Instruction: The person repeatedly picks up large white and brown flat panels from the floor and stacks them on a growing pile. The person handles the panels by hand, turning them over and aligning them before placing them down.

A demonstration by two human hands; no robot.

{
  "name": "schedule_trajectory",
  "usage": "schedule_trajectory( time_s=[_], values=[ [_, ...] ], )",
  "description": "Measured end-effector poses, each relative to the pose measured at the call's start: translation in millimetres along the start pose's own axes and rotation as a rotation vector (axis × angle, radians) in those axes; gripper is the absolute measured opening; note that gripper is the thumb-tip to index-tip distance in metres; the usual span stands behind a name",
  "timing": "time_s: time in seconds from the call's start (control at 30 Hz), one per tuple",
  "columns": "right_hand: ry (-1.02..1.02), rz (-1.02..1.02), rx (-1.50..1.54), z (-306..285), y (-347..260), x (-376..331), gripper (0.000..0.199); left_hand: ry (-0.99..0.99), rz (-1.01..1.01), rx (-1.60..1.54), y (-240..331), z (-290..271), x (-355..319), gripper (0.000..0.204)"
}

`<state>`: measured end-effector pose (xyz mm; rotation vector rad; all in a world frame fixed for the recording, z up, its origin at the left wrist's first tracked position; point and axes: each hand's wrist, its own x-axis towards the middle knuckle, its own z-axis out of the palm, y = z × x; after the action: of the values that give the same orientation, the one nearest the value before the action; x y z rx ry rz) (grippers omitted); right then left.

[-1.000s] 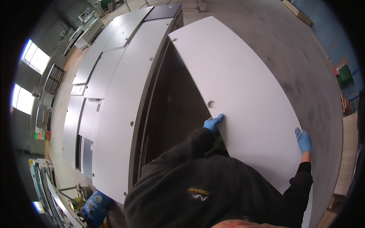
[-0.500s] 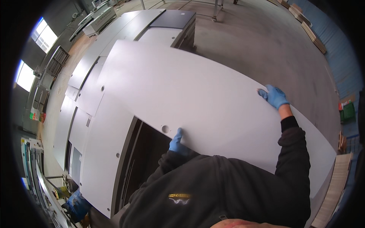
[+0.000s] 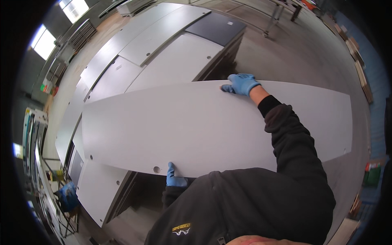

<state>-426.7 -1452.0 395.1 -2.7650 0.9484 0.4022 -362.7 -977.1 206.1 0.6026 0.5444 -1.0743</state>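
- The right arm (image 3: pixel 292 139) is stretched forward and angled to the left, its dark sleeve bunched in folds.
- A strip of bare wrist (image 3: pixel 259 94) is left exposed between the black cuff (image 3: pixel 268 106) and the glove (image 3: pixel 248 86).
- The blue-gloved right hand (image 3: pixel 243 84) is held palm down, its thumb (image 3: pixel 227 88) spread from the fingers (image 3: pixel 234 77), both pointed left.
- The blue-gloved left hand (image 3: pixel 175 180) is kept low and close to the torso (image 3: pixel 253 200), its thumb (image 3: pixel 170 166) pointed away from the body.
- Most of the left arm (image 3: pixel 173 196) is hidden by the torso.
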Motion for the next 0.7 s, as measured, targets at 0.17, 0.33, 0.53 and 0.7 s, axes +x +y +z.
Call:
schedule_trajectory(
  time_s=[0.17,0.33,0.53,0.7],
  values=[
    [-0.148,-0.249,-0.008,-34,-15,131,0.077,0.103,0.217,-0.005,-34,39,43,0.054],
    [-0.206,-0.396,-0.107,-39,-71,229,0.074,0.303,0.341,-0.202,-50,73,62,0.054],
    [-0.276,-0.553,-0.193,-32,-154,320,0.077,0.353,0.443,-0.388,-38,110,94,0.059],
    [-0.31,-0.697,-0.244,-18,-208,398,0.078,0.438,0.476,-0.446,-6,144,133,0.065]
  ],
)
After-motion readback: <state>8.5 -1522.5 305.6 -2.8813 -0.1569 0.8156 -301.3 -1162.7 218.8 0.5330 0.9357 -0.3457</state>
